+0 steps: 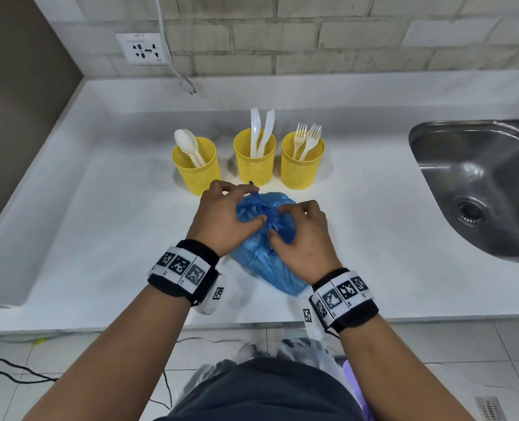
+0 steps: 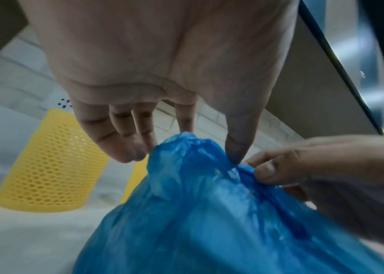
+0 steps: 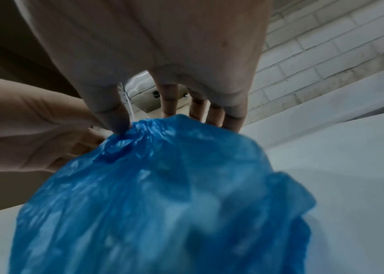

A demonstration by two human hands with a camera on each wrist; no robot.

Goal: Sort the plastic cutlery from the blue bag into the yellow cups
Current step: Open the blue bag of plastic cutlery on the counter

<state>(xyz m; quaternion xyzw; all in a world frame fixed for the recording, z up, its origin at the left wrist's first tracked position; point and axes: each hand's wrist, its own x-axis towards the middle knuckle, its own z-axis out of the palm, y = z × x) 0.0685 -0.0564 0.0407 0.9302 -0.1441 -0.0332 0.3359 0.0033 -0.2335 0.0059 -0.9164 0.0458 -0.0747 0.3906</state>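
Observation:
A blue plastic bag (image 1: 267,262) lies on the white counter near the front edge, its gathered top pointing toward the cups. My left hand (image 1: 225,217) pinches the bag's bunched neck (image 2: 186,146) between thumb and fingers. My right hand (image 1: 300,235) pinches the same neck (image 3: 144,128) from the right side. Behind the bag stand three yellow mesh cups: the left cup (image 1: 197,168) holds white spoons, the middle cup (image 1: 254,161) holds white knives, the right cup (image 1: 302,162) holds white forks. What is inside the bag is hidden.
A steel sink (image 1: 480,189) is set into the counter at the right. A wall socket (image 1: 142,49) and a hanging white cable (image 1: 176,65) are on the brick wall behind. The counter edge (image 1: 161,326) runs just in front of my wrists.

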